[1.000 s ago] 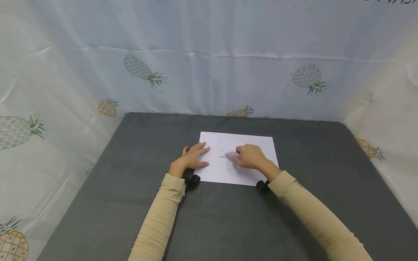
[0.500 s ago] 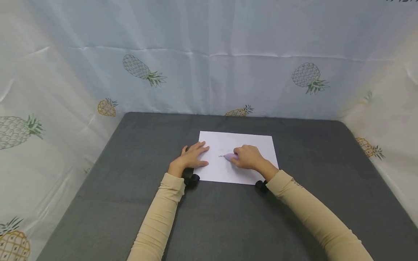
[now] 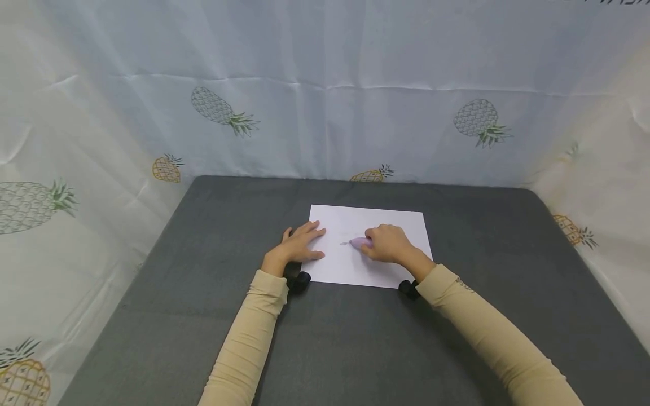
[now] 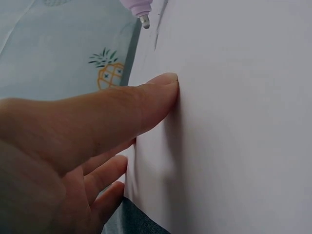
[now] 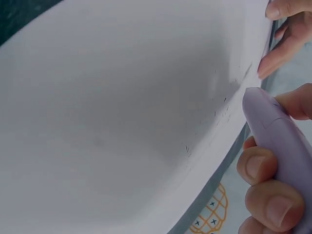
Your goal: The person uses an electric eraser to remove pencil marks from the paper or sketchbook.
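A sheet of white paper (image 3: 376, 273) lies on the dark table. My left hand (image 3: 299, 243) rests on its left edge with fingers spread; in the left wrist view the thumb (image 4: 158, 92) lies across the sheet. My right hand (image 3: 391, 243) grips a light purple electric eraser (image 3: 359, 242), its narrow tip (image 4: 145, 22) pointing left, close to the paper beside a short dark pencil mark (image 4: 157, 36). Several dark crumbs (image 5: 225, 100) are scattered on the sheet in the right wrist view, where the eraser's tip is hidden behind its body (image 5: 280, 131).
The dark grey tabletop (image 3: 345, 344) extends around the paper on every side. A pale curtain with pineapple prints (image 3: 325, 129) hangs behind the table and along both sides. Black wrist cameras (image 3: 299, 282) sit under both wrists, near the sheet's front corners.
My right hand has shifted slightly left and then a little back right with the eraser, beside the mark. The left hand stays in place on the paper.
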{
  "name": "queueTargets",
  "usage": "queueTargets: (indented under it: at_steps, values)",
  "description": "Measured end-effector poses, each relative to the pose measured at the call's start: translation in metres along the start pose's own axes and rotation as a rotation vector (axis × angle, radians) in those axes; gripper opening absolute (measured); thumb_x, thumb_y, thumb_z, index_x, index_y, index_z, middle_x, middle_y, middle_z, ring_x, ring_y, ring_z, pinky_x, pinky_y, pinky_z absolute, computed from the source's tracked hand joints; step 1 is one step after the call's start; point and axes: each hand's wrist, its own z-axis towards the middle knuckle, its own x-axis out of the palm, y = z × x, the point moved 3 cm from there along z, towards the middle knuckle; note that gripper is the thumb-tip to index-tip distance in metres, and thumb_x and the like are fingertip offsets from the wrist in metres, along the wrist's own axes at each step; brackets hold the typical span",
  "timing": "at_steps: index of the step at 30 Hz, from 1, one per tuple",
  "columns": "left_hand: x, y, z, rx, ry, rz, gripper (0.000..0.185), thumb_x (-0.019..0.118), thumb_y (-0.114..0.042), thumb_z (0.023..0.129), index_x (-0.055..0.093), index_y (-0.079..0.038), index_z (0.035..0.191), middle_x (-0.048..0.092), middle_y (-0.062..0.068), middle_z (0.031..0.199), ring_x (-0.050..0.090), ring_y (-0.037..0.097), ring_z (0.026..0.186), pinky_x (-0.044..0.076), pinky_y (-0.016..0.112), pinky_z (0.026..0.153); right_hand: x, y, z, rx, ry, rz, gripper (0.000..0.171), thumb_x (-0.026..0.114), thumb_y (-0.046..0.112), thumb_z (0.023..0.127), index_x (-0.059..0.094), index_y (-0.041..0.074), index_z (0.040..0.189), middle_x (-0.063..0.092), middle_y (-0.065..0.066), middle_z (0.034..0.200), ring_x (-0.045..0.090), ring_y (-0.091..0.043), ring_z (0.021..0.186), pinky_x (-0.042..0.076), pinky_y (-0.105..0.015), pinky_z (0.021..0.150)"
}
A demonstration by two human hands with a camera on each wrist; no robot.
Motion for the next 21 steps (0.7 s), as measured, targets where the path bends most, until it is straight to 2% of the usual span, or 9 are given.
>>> queueTargets:
  at_steps: [14,21]
  values:
    - [0.0000,-0.0012,-0.0008,0.002,0.003,-0.015,0.067,0.061,-0.035,0.093,0.031,-0.019,0.152,0.014,0.004,0.165,0.010,0.026,0.155,0.000,0.060,0.122,0.0038,0.0031,0.0008,0.001,0.037,-0.004,0.036,0.060,0.033,0.090,0.068,0.004,0.108,0.070,-0.011,0.086,0.053,-0.018,0.068,0.043,-0.028,0.059]
    - [-0.0014,-0.0007,-0.0021,0.017,0.000,-0.021,0.067,0.060,-0.034,0.094,0.031,-0.018,0.152,0.014,0.005,0.165,0.011,0.027,0.154,0.000,0.061,0.122,0.0029,0.0030,-0.0007,-0.007,-0.003,-0.019,0.032,0.060,0.033,0.090,0.069,0.005,0.103,0.069,-0.009,0.079,0.051,-0.016,0.065,0.040,-0.027,0.056]
